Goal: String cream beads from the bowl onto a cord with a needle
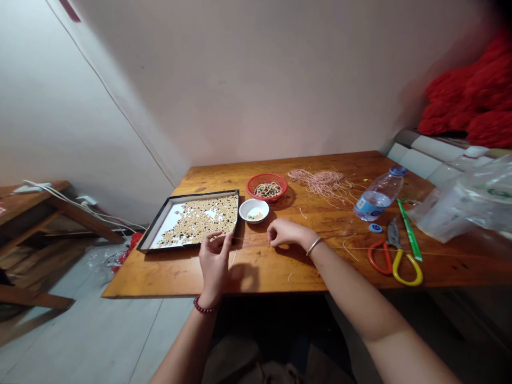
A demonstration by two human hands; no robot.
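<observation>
My left hand (215,260) hovers at the near right corner of a black tray (160,221) strewn with tan beads, its fingers pinched at the tray's edge, seemingly on a bead too small to name. A red bead bracelet circles that wrist. My right hand (285,232) rests curled on the wooden table (260,266), fingers closed on a thin thread that runs toward the left hand. A metal bangle sits on the right wrist.
A small white bowl (254,209) and a red basket of mixed beads (266,186) stand behind my hands. A pile of pink string (322,182), a water bottle (378,194), orange-yellow scissors (394,256), a green stick (409,229) and plastic bags (472,205) lie to the right.
</observation>
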